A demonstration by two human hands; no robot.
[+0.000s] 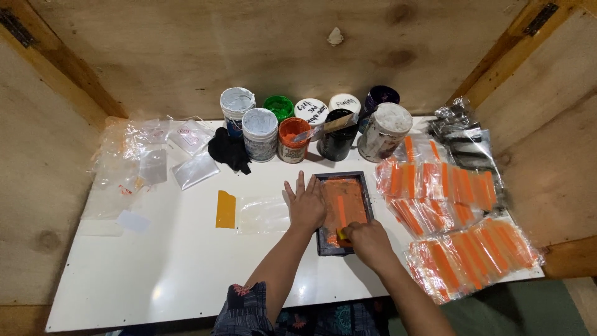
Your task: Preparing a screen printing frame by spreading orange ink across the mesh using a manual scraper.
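Orange-inked printing frame between left hand and right hand.

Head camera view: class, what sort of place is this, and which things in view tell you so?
Probably a small screen-printing workstation. A dark-framed printing screen coated with orange ink lies on a white table, opened ink tubs stand in a row behind it, and orange-printed clear packets are spread beside it.

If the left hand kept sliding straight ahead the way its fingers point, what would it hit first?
Probably the orange-lidded paint jar. The left hand lies flat beside the dark printing frame, fingers aimed at the row of jars; only bare white board lies between.
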